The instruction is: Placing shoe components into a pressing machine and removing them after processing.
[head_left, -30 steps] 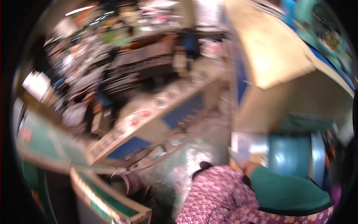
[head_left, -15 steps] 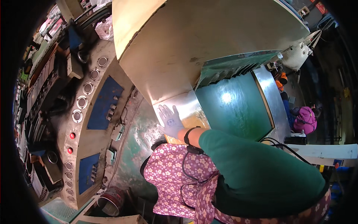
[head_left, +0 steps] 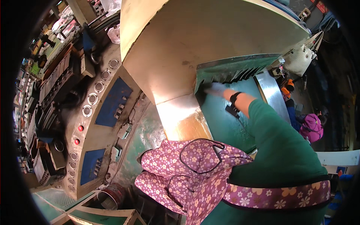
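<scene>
My right hand (head_left: 215,90), in a pale glove with a black band on the wrist, reaches over a smooth green surface (head_left: 232,120). It is close to a curtain of dark strips (head_left: 245,75) along the mouth of a large beige metal housing (head_left: 168,45). Motion smears its fingers. A dark shape (head_left: 202,93) lies right at the fingertips; whether the hand holds it I cannot tell. Beside the green surface is a shiny metal ledge (head_left: 179,112) with a tan panel (head_left: 191,128). My left hand is out of view.
A long console (head_left: 80,150) with round dials, red buttons and blue panels stands on the left. A bucket (head_left: 109,197) is at the lower left. On the right are a metal edge strip (head_left: 270,88), a white bag (head_left: 300,60) and a person in purple (head_left: 312,127).
My right hand has left the shiny ledge, where it lay flat with fingers spread. It has moved right and up, over the green surface to the strip curtain.
</scene>
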### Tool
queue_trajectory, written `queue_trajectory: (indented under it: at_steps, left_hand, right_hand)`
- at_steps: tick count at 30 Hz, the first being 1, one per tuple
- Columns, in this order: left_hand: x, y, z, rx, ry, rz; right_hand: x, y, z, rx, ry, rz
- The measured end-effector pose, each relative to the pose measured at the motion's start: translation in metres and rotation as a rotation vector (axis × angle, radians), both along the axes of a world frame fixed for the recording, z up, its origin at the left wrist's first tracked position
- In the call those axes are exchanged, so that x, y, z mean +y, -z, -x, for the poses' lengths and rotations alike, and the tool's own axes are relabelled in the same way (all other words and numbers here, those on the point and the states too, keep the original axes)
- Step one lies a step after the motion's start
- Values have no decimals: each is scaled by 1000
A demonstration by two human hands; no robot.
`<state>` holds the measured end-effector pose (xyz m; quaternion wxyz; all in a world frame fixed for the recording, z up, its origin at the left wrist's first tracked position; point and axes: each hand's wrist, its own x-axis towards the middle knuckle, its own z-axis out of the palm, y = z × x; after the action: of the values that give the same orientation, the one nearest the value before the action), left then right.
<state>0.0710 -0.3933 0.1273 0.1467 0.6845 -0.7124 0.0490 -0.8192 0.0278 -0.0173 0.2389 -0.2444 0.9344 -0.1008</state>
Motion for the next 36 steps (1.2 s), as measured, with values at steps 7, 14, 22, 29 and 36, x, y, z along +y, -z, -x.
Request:
queue_trajectory:
  at_steps: [7,14,22,29,36]
  left_hand:
    - [1,3,7,-3,58,8]
    - [15,-25,54,-57,-34,44]
    - [-60,41,22,133,-559,107]
    - [-12,10,-4,-209,-549,-124]
    - [-21,0,39,130,-754,-357]
  right_hand:
    - [96,-89,78,543,330,-101]
    - [116,-122,60,430,345,-173]
    - [151,-33,79,431,-239,-357]
    - [-20,55,-99,150,4,110]
    - [-115,27,-141,227,487,70]
